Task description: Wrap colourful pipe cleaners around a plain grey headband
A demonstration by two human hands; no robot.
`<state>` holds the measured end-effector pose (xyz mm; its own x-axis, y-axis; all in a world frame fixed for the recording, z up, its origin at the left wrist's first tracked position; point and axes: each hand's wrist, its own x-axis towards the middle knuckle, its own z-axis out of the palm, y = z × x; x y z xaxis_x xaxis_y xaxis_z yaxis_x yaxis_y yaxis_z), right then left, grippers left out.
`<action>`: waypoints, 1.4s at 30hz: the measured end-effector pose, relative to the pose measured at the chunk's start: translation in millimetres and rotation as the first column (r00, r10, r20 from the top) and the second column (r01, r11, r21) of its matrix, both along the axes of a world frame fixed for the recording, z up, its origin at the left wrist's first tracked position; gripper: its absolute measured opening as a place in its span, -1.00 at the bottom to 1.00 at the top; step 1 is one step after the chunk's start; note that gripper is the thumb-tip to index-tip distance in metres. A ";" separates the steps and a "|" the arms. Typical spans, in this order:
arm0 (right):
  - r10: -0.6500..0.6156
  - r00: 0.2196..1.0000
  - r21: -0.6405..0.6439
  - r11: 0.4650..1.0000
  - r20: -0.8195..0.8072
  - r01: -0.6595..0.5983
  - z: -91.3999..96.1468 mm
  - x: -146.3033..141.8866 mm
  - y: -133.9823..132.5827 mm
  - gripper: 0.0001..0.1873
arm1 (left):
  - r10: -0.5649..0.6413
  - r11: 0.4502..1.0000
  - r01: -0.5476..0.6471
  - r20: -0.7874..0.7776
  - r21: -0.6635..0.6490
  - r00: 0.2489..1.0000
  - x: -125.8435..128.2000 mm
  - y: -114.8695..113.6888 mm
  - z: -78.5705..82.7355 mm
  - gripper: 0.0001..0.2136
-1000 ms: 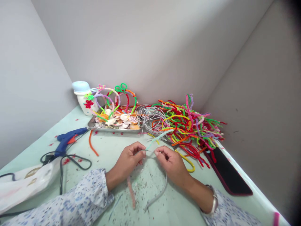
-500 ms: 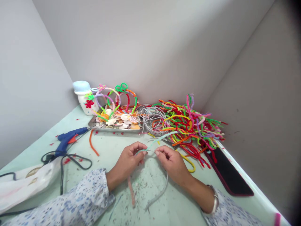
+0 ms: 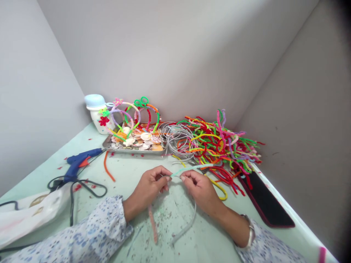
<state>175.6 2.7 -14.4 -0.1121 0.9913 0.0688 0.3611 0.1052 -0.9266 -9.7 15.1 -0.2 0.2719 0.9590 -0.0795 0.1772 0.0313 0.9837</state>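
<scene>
My left hand point(image 3: 153, 181) is closed in a pinch on one end of a pale mint pipe cleaner point(image 3: 192, 168), where it meets a thin wire. The pipe cleaner's free length stretches to the right, above my right hand. My right hand point(image 3: 197, 190) pinches the grey wire point(image 3: 189, 225), which curves down from beneath it toward the table. Below my left hand hangs a fuzzy pinkish stretch point(image 3: 153, 228); its link to the wire is hidden by the fingers. Between the two pinches a short bit of wire shows.
A metal tray point(image 3: 128, 150) of shells stands at the back with fuzzy headbands point(image 3: 137, 109), beside a white jar point(image 3: 98, 118). Coiled wire point(image 3: 179, 140) and a pipe cleaner heap point(image 3: 227, 146) lie to the right. A blue glue gun point(image 3: 74, 168) with cord lies left, a black case point(image 3: 268, 199) right.
The mint pipe cleaner's free end has swung down and to the right and now lies lower, nearer my right hand. Both hands stay almost in place.
</scene>
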 end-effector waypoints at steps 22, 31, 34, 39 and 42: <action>-0.025 1.000 -0.033 0.999 0.015 0.026 2.7 -0.6 0.6 -0.68 | 0.059 0.998 -0.058 -0.030 0.021 0.998 1.4 -1.9 1.9 -0.82; -0.030 0.998 0.097 0.995 0.052 0.025 5.5 0.5 -0.6 -0.76 | 0.039 0.999 -0.040 0.045 0.021 0.998 2.2 -3.2 1.4 -0.80; 0.000 0.995 0.162 0.987 0.103 -0.017 7.4 0.9 -2.5 -0.78 | 0.018 1.000 -0.015 0.141 -0.023 0.990 2.9 -3.9 5.8 -0.77; 0.029 0.990 0.192 0.980 0.139 -0.056 7.2 0.9 -3.9 -0.79 | 0.025 0.998 -0.015 0.159 -0.064 0.987 3.3 -3.4 7.9 -0.77; 0.027 0.988 0.213 0.975 0.152 -0.059 6.9 1.0 -4.0 -0.80 | 0.027 0.997 -0.018 0.118 -0.073 0.993 3.3 -1.3 4.9 -0.73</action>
<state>176.6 -1.3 -7.5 -0.1791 0.9488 0.2601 0.4829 0.3151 -0.8170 -6.4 13.8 4.8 0.2619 0.9580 -0.1168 0.0580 0.1051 0.9928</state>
